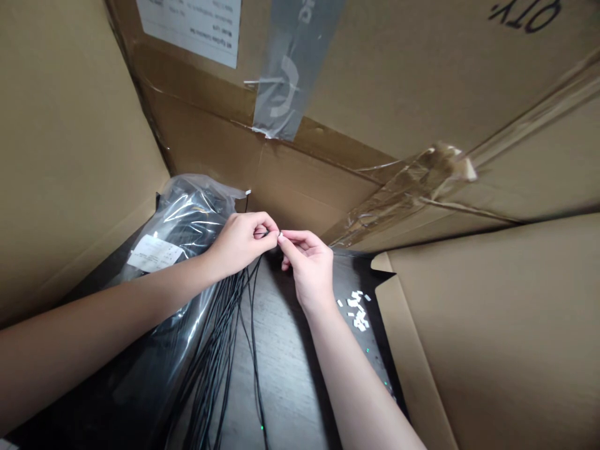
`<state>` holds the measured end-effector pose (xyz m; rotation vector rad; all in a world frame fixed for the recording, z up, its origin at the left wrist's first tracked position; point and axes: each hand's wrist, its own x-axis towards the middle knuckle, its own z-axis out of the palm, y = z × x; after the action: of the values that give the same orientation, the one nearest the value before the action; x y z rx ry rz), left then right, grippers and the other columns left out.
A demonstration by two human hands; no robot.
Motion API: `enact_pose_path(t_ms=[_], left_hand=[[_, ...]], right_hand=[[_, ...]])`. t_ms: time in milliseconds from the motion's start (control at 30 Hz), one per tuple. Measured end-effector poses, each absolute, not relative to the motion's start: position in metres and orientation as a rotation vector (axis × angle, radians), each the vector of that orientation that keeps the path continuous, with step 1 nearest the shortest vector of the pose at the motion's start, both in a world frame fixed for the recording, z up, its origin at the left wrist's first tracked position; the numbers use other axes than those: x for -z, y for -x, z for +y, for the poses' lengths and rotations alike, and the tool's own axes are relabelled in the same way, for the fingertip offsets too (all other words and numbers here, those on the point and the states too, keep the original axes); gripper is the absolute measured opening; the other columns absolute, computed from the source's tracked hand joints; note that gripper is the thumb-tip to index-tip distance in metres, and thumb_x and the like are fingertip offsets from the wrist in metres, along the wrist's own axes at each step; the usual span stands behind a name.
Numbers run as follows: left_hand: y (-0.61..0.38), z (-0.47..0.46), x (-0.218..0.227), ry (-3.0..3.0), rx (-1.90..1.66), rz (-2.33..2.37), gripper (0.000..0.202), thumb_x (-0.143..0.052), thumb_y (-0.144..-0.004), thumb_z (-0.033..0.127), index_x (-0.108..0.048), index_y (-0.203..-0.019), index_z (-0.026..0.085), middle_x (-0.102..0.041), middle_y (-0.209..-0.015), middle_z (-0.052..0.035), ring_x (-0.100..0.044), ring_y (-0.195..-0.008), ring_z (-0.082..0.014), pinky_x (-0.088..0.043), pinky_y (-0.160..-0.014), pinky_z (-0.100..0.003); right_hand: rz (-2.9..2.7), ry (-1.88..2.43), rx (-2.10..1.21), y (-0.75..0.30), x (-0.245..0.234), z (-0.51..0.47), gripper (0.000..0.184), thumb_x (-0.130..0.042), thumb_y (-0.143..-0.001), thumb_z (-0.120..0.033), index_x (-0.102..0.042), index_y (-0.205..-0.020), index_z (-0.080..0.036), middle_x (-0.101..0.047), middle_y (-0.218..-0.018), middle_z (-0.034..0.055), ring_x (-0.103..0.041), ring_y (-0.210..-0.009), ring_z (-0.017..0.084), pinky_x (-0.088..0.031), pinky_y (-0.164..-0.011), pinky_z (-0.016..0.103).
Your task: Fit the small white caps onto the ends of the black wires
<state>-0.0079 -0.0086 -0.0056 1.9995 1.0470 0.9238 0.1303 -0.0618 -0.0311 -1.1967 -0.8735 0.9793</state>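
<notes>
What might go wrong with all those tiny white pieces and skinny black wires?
The tiny white piece at the fingertips of the right hand might slip and drop, because it is so small. The loose white pieces lie close to the right forearm, so a bump could scatter them. And the black wires run in a loose bunch, some crossing others, so they might tangle.
</notes>
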Motion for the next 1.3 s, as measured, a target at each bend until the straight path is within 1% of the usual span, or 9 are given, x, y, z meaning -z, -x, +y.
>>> enact_pose_path(t_ms=[200, 533, 700, 933, 1300], left_hand=[[0.0077, -0.0095, 0.0048, -2.019, -0.938, 1.058, 0.01, -0.062, -0.077, 0.021, -0.068, -0.073, 0.015, -0.049, -0.053, 0.006, -0.041, -0.05, -0.0072, -0.032, -0.053, -0.022], [0.008, -0.0108, 0.003, -2.061, -0.962, 1.06, 0.006, -0.062, -0.076, 0.018, -0.066, -0.073, 0.015, -0.051, -0.056, 0.0057, -0.041, -0.052, -0.0076, -0.033, -0.054, -0.023], [0.0081, -0.0105, 0.0029, -2.051, -0.949, 1.042, 0.007, -0.061, -0.077, 0.018, -0.065, -0.073, 0.015, -0.048, -0.056, 0.0061, -0.04, -0.052, -0.0075, -0.032, -0.055, -0.023], [0.0086, -0.0097, 0.0038, -2.042, -0.939, 1.011, 0.01, -0.06, -0.079, 0.022, -0.065, -0.075, 0.015, -0.045, -0.057, 0.006, -0.041, -0.053, -0.0079, -0.032, -0.055, -0.023], [0.0084, -0.0088, 0.0059, -2.002, -0.884, 1.039, 0.014, -0.059, -0.08, 0.026, -0.068, -0.076, 0.015, -0.047, -0.055, 0.0052, -0.041, -0.053, -0.0085, -0.032, -0.054, -0.022]], right_hand=[[-0.876, 1.205, -0.973, -0.1296, 0.0308, -0.0623, 0.022, -0.077, -0.069, -0.034, -0.069, -0.079, -0.017, -0.064, -0.063, -0.0022, -0.048, -0.045, 0.007, -0.041, -0.039, 0.022], [-0.872, 1.203, -0.995, -0.1313, 0.0303, -0.0625, 0.023, -0.079, -0.068, -0.034, -0.069, -0.08, -0.017, -0.066, -0.068, -0.0012, -0.048, -0.046, 0.007, -0.042, -0.039, 0.021], [-0.868, 1.181, -1.01, -0.1313, 0.0305, -0.0622, 0.022, -0.079, -0.068, -0.032, -0.07, -0.081, -0.017, -0.065, -0.068, -0.0015, -0.049, -0.047, 0.007, -0.042, -0.04, 0.02], [-0.846, 1.146, -1.023, -0.1318, 0.0302, -0.0615, 0.021, -0.079, -0.069, -0.03, -0.072, -0.083, -0.017, -0.065, -0.068, -0.0019, -0.047, -0.045, 0.006, -0.041, -0.038, 0.02], [-0.854, 1.169, -1.023, -0.1315, 0.0294, -0.0615, 0.021, -0.078, -0.068, -0.031, -0.072, -0.083, -0.018, -0.066, -0.069, -0.0013, -0.046, -0.045, 0.006, -0.042, -0.039, 0.021]])
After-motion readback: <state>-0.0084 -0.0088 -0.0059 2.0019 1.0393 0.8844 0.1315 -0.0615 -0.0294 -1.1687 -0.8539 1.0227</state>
